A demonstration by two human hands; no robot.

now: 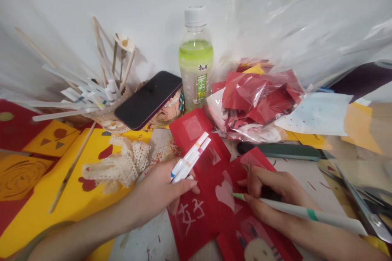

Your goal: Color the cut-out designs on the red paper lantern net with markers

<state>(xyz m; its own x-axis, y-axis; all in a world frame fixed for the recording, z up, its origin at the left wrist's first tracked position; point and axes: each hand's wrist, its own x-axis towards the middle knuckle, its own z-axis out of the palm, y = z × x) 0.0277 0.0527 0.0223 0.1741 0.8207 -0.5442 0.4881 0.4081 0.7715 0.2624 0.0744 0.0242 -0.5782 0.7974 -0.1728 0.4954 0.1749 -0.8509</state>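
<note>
Bottle point(196, 63) behind the cards point(214, 216), phone point(149, 100) to its left, bag point(257, 132) of paper scraps point(241, 89) to its right

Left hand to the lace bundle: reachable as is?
Probably yes: the lace bundle lies close beside the left hand, with nothing visible between them. The hand holds white pens, though, so its grip may need freeing first.

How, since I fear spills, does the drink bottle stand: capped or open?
Capped: the white cap sits atop the upright bottle.
</note>
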